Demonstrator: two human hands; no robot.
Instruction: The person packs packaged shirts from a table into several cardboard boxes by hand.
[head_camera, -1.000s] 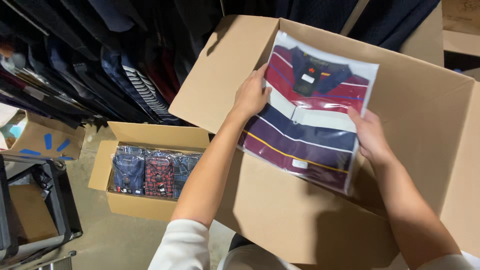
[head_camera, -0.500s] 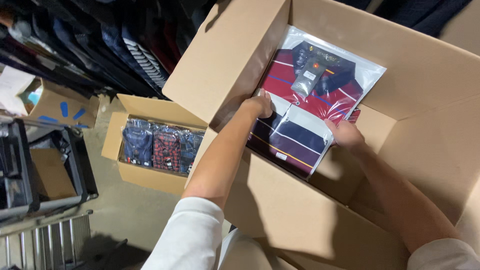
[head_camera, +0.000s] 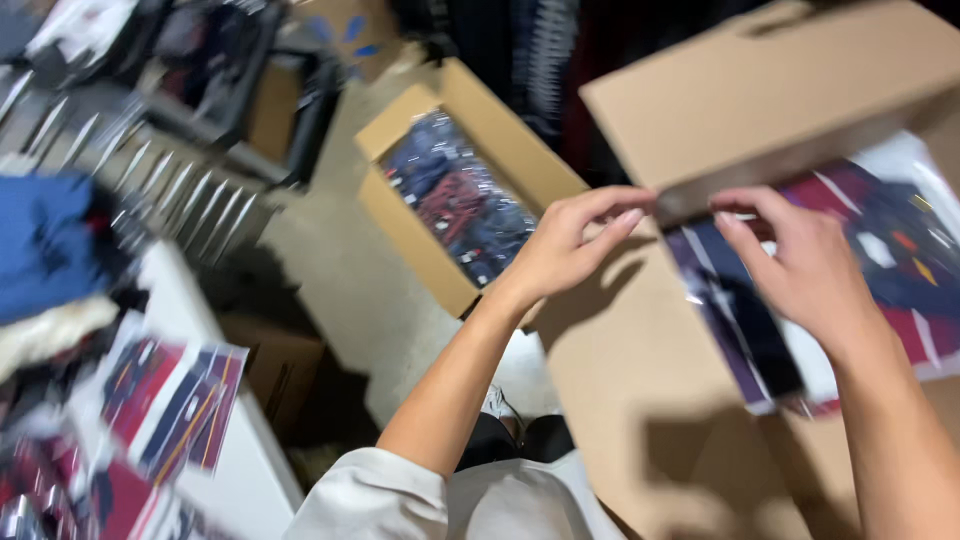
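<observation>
Blurred downward view. The left hand (head_camera: 560, 245) and the right hand (head_camera: 800, 265) hover, fingers spread, at the edge of a large cardboard box (head_camera: 640, 380), holding nothing. A bagged striped shirt (head_camera: 900, 270) lies in the box beneath the right hand. On the floor (head_camera: 340, 290) beyond stands a smaller open box (head_camera: 400, 235) of packed shirts. More bagged shirts (head_camera: 165, 400) lie at lower left.
</observation>
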